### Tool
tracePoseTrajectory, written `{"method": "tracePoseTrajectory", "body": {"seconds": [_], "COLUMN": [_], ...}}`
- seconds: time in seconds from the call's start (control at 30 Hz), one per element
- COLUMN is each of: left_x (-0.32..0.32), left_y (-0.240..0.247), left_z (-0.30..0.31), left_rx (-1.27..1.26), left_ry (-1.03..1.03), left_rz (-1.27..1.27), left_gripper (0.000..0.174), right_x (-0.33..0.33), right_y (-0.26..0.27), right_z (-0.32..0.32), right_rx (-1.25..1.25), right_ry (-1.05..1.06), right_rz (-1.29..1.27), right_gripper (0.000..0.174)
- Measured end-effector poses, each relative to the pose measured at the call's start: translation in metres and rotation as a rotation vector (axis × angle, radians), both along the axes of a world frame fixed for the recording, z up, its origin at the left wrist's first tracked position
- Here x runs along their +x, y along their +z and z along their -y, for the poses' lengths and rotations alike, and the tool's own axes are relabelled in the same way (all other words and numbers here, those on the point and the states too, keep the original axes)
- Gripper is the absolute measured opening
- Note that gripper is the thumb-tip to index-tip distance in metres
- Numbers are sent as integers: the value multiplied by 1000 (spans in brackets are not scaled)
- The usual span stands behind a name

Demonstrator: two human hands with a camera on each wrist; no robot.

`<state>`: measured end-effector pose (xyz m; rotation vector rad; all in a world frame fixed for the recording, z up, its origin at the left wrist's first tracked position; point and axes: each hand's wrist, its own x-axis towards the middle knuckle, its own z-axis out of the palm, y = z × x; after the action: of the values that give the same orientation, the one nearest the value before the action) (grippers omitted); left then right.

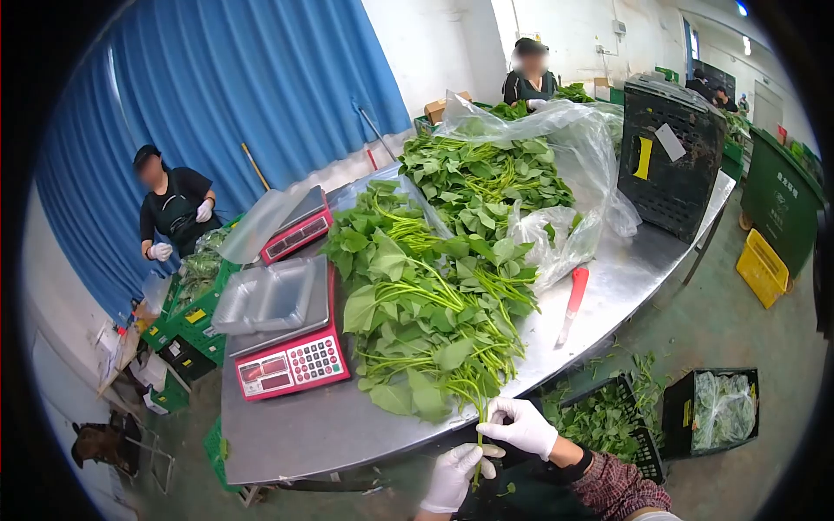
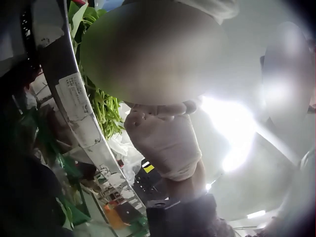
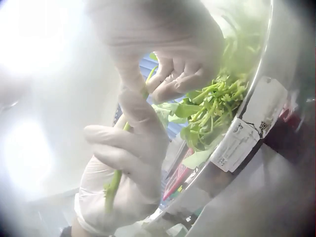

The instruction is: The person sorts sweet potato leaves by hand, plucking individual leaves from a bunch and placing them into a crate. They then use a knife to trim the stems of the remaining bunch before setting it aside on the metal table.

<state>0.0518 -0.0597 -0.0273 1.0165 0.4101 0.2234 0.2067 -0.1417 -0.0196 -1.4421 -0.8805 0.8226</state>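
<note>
My left hand (image 1: 456,476), in a white glove, holds the lower end of a green leafy stem (image 1: 481,415) below the table's front edge. Just above it, my right hand (image 1: 521,427), also gloved, pinches the same stem between thumb and fingers. In the right wrist view the stem (image 3: 114,185) runs across the left hand (image 3: 131,163), with the right hand (image 3: 163,39) close over it. Behind the hands a big heap of leafy greens (image 1: 434,304) covers the middle of the table. A blurred oval hides much of the left wrist view.
On the metal table (image 1: 304,443) stand a red scale (image 1: 291,365) with clear plastic trays (image 1: 261,297), a red-handled knife (image 1: 573,304), a plastic bag (image 1: 565,243) and a black crate (image 1: 669,156). Crates of greens (image 1: 608,421) sit on the floor at right. Other people work behind.
</note>
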Motion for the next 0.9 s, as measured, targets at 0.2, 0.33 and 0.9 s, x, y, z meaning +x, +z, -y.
{"method": "tracePoseTrajectory", "body": {"seconds": [0.2,0.33,0.9], "left_x": [-3,-8,13], "left_y": [-16,-5,-7], "left_z": [-5,-10,-22], "left_rx": [118,71,-187], "left_ry": [46,-26,244], "left_rz": [-21,-113,132], "left_gripper": [25,16,33], "right_x": [1,47,138], "right_y": [7,54,-7], "right_z": [-5,-12,-22], "right_rx": [239,183,143], "right_ry": [85,-28,-256], "right_rz": [354,1018,-450], "right_gripper": [12,15,17]}}
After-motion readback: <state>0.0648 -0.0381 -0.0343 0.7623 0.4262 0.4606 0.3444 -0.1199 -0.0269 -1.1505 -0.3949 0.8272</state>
